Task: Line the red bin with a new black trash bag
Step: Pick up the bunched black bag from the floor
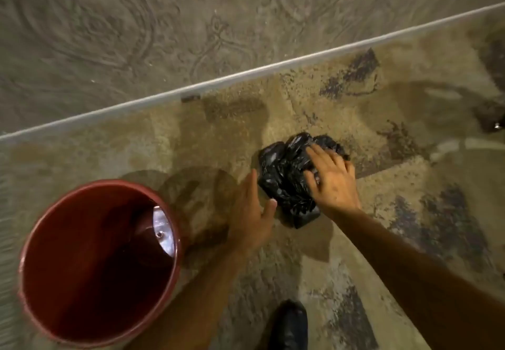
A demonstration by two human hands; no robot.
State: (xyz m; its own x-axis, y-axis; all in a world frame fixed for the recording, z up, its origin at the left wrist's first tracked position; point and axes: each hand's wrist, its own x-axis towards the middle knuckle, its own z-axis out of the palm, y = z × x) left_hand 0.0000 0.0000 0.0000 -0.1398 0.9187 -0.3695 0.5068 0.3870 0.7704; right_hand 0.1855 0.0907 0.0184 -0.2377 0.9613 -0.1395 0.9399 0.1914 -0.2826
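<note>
A red bin (32,256) stands on the rug at the lower left, its mouth facing up and nothing lining it. To its right a crumpled black trash bag (284,174) lies bunched on the rug. My right hand (332,179) lies on top of the bag, fingers pressed into the plastic. My left hand (252,207) is flat against the bag's left edge, fingers straight and apart, thumb touching the plastic.
A patterned beige rug (382,120) covers the floor, and its white edge (218,82) runs diagonally next to a grey carpet (109,35). A black shoe (289,325) shows at the bottom centre. A shiny spot glints inside the bin.
</note>
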